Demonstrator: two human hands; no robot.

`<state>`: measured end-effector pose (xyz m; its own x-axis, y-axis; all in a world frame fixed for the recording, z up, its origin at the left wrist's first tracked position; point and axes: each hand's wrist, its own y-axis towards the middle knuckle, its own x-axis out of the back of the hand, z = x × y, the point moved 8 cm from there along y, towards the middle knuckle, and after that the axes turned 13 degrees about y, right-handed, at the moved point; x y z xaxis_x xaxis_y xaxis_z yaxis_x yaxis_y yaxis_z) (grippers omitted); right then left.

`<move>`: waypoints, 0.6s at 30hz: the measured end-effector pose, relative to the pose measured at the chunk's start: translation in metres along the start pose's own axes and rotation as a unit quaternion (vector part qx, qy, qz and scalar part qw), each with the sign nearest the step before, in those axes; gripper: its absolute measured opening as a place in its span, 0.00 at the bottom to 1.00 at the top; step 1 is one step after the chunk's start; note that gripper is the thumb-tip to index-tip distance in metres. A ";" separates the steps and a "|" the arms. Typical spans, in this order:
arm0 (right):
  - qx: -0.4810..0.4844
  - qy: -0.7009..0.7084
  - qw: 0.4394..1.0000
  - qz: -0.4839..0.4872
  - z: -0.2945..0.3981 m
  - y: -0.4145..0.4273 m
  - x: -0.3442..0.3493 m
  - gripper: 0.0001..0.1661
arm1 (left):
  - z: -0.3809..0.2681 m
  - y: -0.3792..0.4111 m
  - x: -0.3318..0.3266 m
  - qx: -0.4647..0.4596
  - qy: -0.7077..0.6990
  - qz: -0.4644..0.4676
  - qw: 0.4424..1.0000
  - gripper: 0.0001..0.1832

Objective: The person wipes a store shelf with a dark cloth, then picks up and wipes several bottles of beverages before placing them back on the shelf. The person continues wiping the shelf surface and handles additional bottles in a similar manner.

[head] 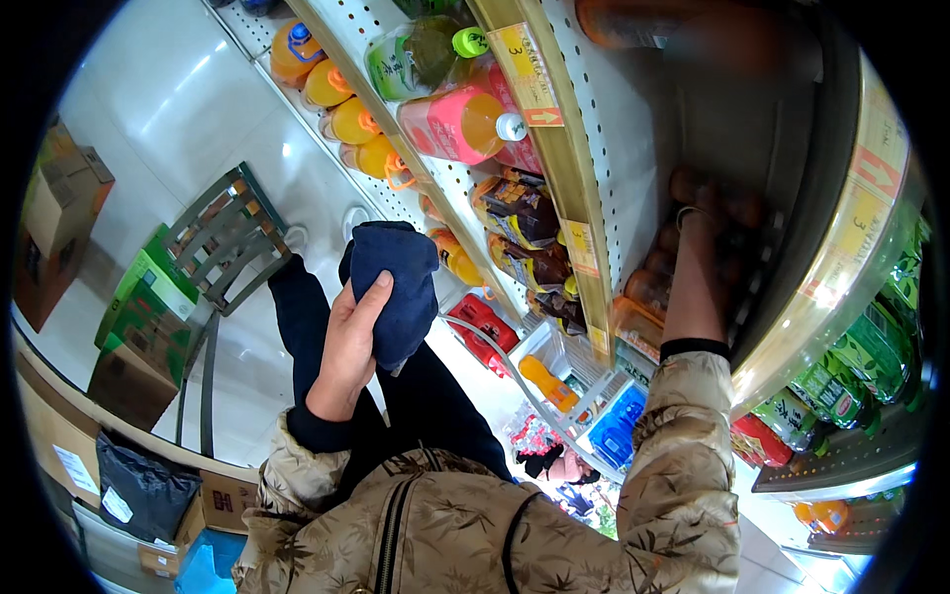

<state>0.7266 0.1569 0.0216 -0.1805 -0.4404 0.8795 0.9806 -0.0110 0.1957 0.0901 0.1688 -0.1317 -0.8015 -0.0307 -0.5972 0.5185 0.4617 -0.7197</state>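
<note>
My left hand (355, 334) grips a folded dark blue cloth (397, 286) in front of my legs, thumb lying across its near face. My right arm reaches deep between two shelves, and my right hand (701, 199) is in shadow at the far end. Around it stand brown-orange drink bottles (647, 288) in a row along the shelf (631, 141). The fingers seem to touch a bottle there, but the dark hides whether they close around it.
Lower shelves hold a pink-labelled bottle (464, 126), a green-labelled bottle (415, 59) and orange juice jugs (356, 122). Green bottles (853, 364) line the right shelf. A slatted chair (226, 237), green carton (145, 289) and cardboard boxes (63, 215) stand left. A wire rack (542, 416) is near my right arm.
</note>
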 end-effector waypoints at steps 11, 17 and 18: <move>0.205 0.068 0.975 0.054 0.066 -0.104 0.026 0.29 | -0.001 -0.005 -0.004 -0.004 -0.006 0.007 1.000 0.21; -0.130 0.328 0.935 0.035 0.018 -0.138 0.008 0.14 | -0.004 -0.010 -0.007 -0.010 -0.024 0.006 1.000 0.20; -0.179 0.382 0.905 0.045 0.002 -0.124 -0.005 0.13 | -0.002 -0.009 -0.008 -0.009 -0.022 0.005 1.000 0.20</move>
<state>0.6056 0.1620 -0.0067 -0.1271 -0.9450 0.3013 0.9752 -0.1745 -0.1359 0.0911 0.1669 -0.1194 -0.7822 -0.0649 -0.6196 0.5204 0.4786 -0.7072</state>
